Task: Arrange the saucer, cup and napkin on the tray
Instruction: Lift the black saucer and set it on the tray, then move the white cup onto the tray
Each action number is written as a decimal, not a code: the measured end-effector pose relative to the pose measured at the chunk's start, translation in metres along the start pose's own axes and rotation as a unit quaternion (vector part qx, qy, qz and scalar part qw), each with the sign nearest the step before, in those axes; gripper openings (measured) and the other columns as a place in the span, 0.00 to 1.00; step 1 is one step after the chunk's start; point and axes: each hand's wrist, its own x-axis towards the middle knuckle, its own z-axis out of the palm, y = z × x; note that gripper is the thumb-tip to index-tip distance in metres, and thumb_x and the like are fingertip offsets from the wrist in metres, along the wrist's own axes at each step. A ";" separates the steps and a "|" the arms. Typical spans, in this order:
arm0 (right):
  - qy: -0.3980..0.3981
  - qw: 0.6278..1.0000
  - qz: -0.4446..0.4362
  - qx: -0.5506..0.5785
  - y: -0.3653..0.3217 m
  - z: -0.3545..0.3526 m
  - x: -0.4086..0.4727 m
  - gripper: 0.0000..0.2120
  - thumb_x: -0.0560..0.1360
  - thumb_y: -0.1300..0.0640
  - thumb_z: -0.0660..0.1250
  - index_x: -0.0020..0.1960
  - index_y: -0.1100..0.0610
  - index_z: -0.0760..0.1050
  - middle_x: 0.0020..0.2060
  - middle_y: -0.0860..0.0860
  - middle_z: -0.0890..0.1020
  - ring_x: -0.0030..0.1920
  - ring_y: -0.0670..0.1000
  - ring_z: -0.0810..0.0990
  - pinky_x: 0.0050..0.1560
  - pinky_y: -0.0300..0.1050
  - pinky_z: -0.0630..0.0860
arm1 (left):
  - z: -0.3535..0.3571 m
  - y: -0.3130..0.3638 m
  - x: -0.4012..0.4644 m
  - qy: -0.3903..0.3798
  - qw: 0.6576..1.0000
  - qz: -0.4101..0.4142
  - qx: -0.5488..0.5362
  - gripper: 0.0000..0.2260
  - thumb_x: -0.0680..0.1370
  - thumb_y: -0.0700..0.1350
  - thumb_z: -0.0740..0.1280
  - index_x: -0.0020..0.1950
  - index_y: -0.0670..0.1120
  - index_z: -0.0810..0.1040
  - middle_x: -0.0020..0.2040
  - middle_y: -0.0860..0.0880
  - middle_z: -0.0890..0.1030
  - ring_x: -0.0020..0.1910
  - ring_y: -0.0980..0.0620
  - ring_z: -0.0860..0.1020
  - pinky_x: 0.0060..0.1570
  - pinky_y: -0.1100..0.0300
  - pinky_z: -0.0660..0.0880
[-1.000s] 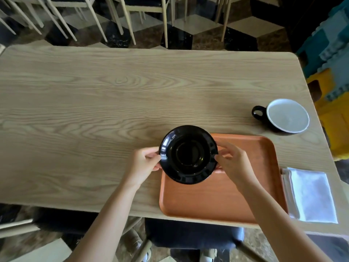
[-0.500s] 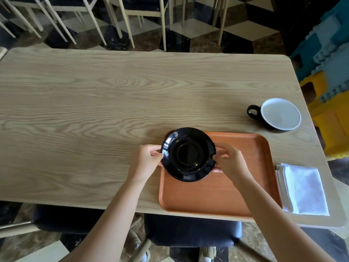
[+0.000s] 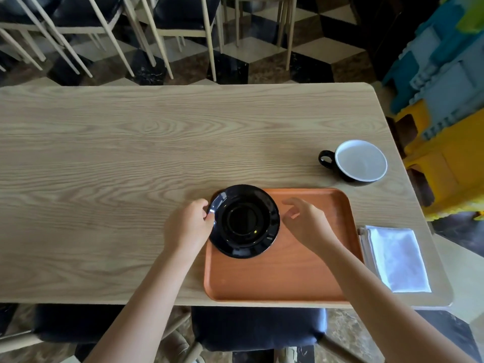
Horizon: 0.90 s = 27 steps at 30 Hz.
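Two hands over tray [image 3: 288, 273], left hand [image 3: 190, 225] pinching saucer [image 3: 245, 221] rim, right hand [image 3: 307, 222] spread, fingers loose, just beside saucer

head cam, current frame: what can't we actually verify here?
- Saucer: its left rim overhangs the tray edge; whether it lies flat is not clear from above.
- Left hand: fingertips curl at the saucer rim; the pinch itself is hidden.
- Cup: outer wall mostly hidden by its own rim.
- Napkin: fold count too small to tell.
- Right hand: open above the tray; height unclear.
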 end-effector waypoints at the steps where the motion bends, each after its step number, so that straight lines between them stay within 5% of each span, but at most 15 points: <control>1: 0.005 1.000 -0.015 -0.012 0.000 -0.007 -0.001 0.17 0.73 0.60 0.64 0.62 0.55 0.73 0.45 0.51 0.80 0.48 0.53 0.78 0.46 0.43 0.73 | -0.001 0.010 -0.001 0.021 0.999 0.026 0.006 0.08 0.74 0.44 0.65 0.52 0.45 0.79 0.44 0.51 0.83 0.42 0.45 0.79 0.39 0.56 0.73; 5: 0.046 0.993 -0.066 -0.089 -0.002 -0.037 -0.006 0.14 0.73 0.58 0.65 0.59 0.55 0.75 0.53 0.53 0.80 0.51 0.53 0.77 0.46 0.44 0.74 | 0.006 0.066 -0.003 0.017 0.985 0.167 -0.039 0.13 0.75 0.46 0.65 0.59 0.46 0.77 0.50 0.50 0.82 0.49 0.47 0.79 0.48 0.54 0.76; 11: 0.150 0.943 -0.067 -0.290 0.025 -0.100 0.001 0.22 0.71 0.51 0.66 0.64 0.54 0.69 0.68 0.56 0.66 0.69 0.57 0.61 0.61 0.52 0.66 | 0.029 0.162 0.024 0.002 0.918 0.394 0.043 0.24 0.74 0.49 0.67 0.68 0.44 0.68 0.68 0.43 0.70 0.65 0.44 0.69 0.60 0.49 0.68; 21: 0.107 0.931 -0.061 -0.343 0.076 -0.148 0.039 0.30 0.73 0.44 0.65 0.70 0.52 0.60 0.75 0.58 0.53 0.74 0.57 0.52 0.69 0.55 0.62 | 0.080 0.223 0.066 -0.019 0.885 0.435 0.161 0.29 0.72 0.54 0.67 0.70 0.47 0.64 0.76 0.42 0.55 0.74 0.46 0.54 0.66 0.48 0.58; 27: 0.077 0.947 -0.087 -0.301 0.088 -0.141 0.044 0.22 0.75 0.48 0.63 0.66 0.57 0.68 0.75 0.60 0.49 0.73 0.58 0.54 0.60 0.55 0.73 | 0.097 0.218 0.067 -0.030 0.901 0.414 0.125 0.23 0.73 0.52 0.68 0.63 0.42 0.73 0.74 0.41 0.59 0.69 0.41 0.64 0.62 0.47 0.67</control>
